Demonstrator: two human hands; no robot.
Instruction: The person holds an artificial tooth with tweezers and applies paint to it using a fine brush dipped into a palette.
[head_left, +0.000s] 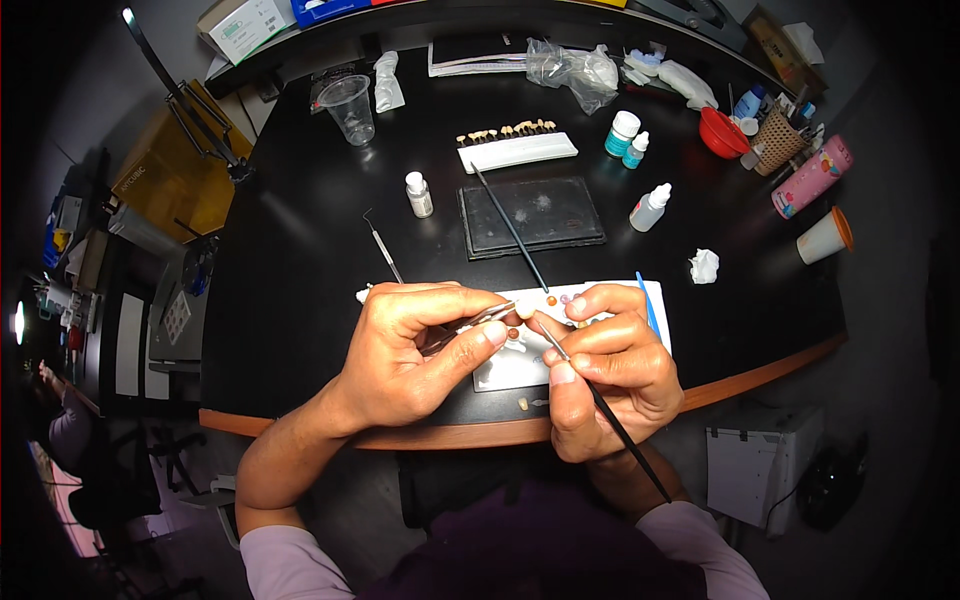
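Metal tweezers (468,323) are pinched between the thumb and fingers of my left hand (400,350). At their tips is a small whitish tooth crown (525,309). My right hand (625,365) grips a thin dark-handled brush (622,432) like a pen, its tip close to the crown. Both hands are over a white mixing palette (492,376) with several small coloured dabs, partly hidden by my fingers. A blue stick (652,308) lies along the palette's right edge. Near the table's front edge rests a small tooth-shaped piece (523,404).
Beyond my hands, another brush (512,232) leans across a black slab (570,215) toward a white shade-guide holder (530,152). A metal probe (384,248) and small bottle (419,195) are left; a dropper bottle (651,208), crumpled tissue (704,266) and cup (825,238) are right.
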